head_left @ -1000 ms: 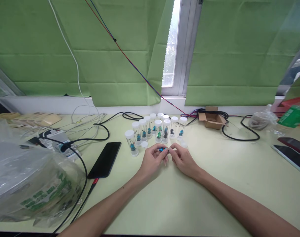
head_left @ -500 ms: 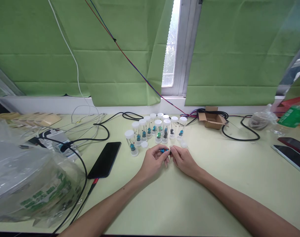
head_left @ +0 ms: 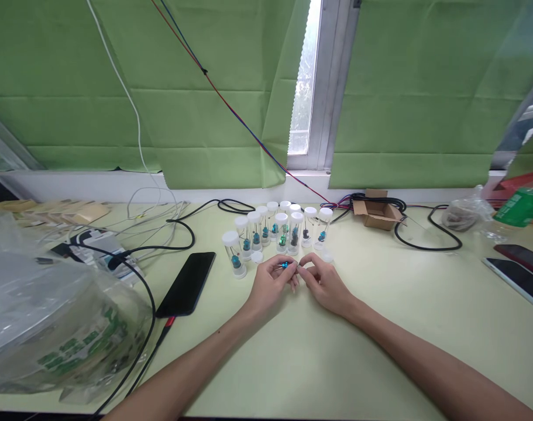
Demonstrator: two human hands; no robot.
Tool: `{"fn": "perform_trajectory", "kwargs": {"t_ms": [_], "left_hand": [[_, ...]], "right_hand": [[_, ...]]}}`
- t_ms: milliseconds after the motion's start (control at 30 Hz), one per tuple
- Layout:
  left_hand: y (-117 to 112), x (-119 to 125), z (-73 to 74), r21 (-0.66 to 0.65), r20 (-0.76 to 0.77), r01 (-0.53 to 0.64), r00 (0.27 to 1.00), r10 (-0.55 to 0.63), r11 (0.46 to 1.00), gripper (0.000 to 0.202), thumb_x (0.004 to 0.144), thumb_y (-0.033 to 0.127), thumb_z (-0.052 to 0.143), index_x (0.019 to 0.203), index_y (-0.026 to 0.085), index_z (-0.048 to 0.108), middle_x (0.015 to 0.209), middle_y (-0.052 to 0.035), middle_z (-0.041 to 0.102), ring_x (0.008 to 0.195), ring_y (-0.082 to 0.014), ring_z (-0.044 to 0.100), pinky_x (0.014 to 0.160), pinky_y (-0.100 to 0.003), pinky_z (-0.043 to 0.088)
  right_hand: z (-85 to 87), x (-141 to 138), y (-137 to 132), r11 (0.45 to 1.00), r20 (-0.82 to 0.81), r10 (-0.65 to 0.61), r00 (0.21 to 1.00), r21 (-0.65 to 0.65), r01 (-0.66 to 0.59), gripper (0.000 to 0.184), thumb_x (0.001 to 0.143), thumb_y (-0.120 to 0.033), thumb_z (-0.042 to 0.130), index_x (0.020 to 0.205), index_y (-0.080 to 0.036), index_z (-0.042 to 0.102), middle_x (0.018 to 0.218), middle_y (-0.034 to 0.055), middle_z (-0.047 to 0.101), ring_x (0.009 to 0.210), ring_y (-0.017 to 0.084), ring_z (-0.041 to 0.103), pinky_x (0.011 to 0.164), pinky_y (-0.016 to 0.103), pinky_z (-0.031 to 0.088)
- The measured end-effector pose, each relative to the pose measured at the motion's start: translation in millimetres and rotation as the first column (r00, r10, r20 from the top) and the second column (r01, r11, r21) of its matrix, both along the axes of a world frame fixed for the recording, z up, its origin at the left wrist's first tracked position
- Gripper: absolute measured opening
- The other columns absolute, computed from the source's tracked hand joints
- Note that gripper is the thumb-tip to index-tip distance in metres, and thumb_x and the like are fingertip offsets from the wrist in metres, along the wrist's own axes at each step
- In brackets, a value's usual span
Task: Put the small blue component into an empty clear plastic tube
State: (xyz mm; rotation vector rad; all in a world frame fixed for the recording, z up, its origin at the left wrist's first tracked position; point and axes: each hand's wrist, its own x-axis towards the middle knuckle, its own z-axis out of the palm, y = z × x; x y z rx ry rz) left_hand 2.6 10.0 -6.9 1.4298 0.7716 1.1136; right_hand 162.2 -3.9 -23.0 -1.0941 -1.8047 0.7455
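Between the thumb and fingers of my left hand (head_left: pixel 267 285) is a small shiny blue metallic piece on a thin metal shaft (head_left: pixel 285 265). My right hand (head_left: pixel 326 285) is beside it, thumb and forefinger pinched close to my left fingertips. Whatever sits in that pinch is too small to make out. Just beyond both hands stand several clear tubes with white caps, among them a front left tube (head_left: pixel 234 255) and a right tube (head_left: pixel 323 229). Small teal, green or dark pieces show inside them. A loose white cap (head_left: pixel 257 257) lies by the tubes, and another pale cap (head_left: pixel 327 256) is near my right hand.
A black phone (head_left: pixel 186 285) lies left of my hands, beside a large clear plastic bag (head_left: pixel 64 316) and black cables (head_left: pixel 150 298). An open cardboard box (head_left: pixel 378 216) is at the back right. Two more phones, one white-edged (head_left: pixel 518 283), and a green-labelled bottle (head_left: pixel 521 207) are far right.
My right fingers have shifted slightly left and risen into a more arched pinch. The blue piece has moved a little left in my left hand.
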Motion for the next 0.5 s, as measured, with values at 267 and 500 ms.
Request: {"fn": "perform_trajectory", "kwargs": {"t_ms": [267, 500], "left_hand": [[-2.6, 0.5, 2.3, -0.002, -0.019, 0.032, 0.999, -0.032, 0.999, 0.019, 0.082, 0.033, 0.06, 0.087, 0.015, 0.063, 0.067, -0.0024, 0.061, 0.058, -0.0124, 0.056, 0.058, -0.026, 0.047], [-2.9, 0.7, -0.4, -0.004, -0.037, 0.049, 0.998, -0.049, 0.999, 0.021, 0.083, 0.035, 0.059, 0.089, 0.015, 0.062, 0.066, -0.0023, 0.061, 0.058, -0.0134, 0.057, 0.058, -0.027, 0.047]], "right_hand": [[0.2, 0.7, 0.2, 1.0, -0.016, 0.029, 0.999, -0.007, -0.029, 0.026, 0.095, -0.037, 0.037, 0.077, -0.02, 0.044, 0.05, -0.0071, 0.039, 0.045, 0.009, 0.03, 0.045, 0.023, 0.025], [-1.2, 0.7, 2.0, 0.999, 0.04, -0.026, 0.999, 0.028, 0.024, 0.035, 0.097, -0.035, 0.032, 0.067, -0.02, 0.044, 0.054, -0.0039, 0.042, 0.05, 0.011, 0.038, 0.052, 0.024, 0.032]]}}
